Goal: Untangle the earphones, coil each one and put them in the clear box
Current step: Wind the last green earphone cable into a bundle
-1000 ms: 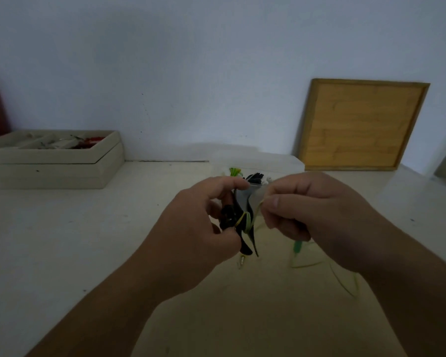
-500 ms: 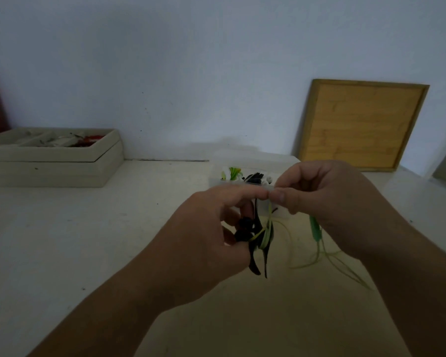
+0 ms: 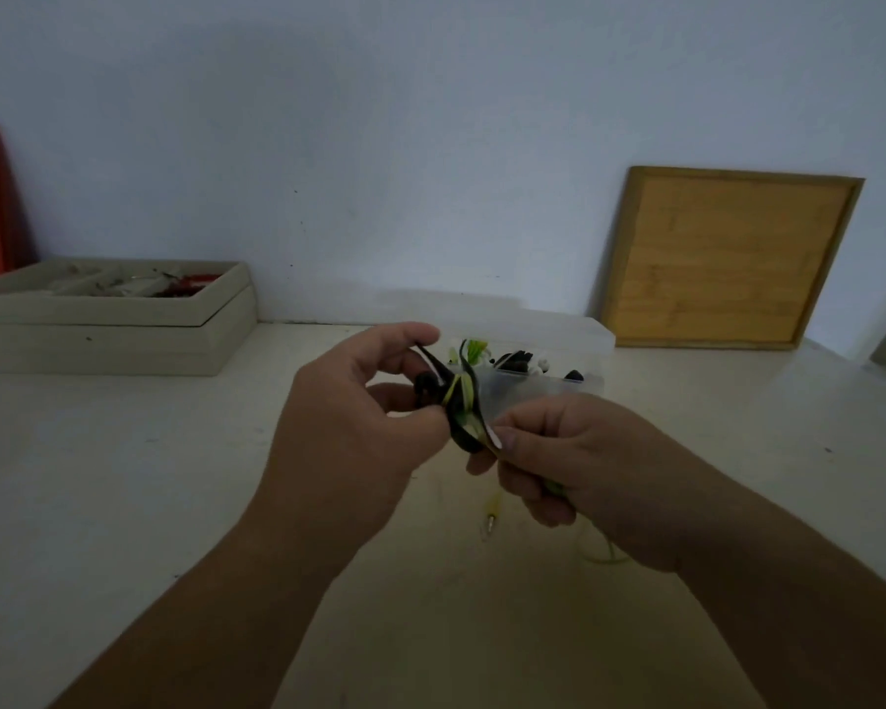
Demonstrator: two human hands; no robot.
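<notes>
The pale, matte table (image 3: 124, 504) carries the clear box (image 3: 543, 391), a frosted plastic tray at the centre back that already holds small dark, white and green coils. In front of it both hands hold a small bundle of earphones (image 3: 462, 409), black cord wrapped with yellow-green cord, clear of the table. The bundle's long axis slants from upper left to lower right, between the two grips. The left hand (image 3: 359, 427) pinches its upper end, thumb and fingers closed on the black loops. The right hand (image 3: 569, 458) is closed on the lower end, with loose yellow-green cord (image 3: 602, 552) trailing beneath it. A thin, glossy plug (image 3: 491, 521) dangles below. The box lies just behind the bundle, nearer the right hand.
</notes>
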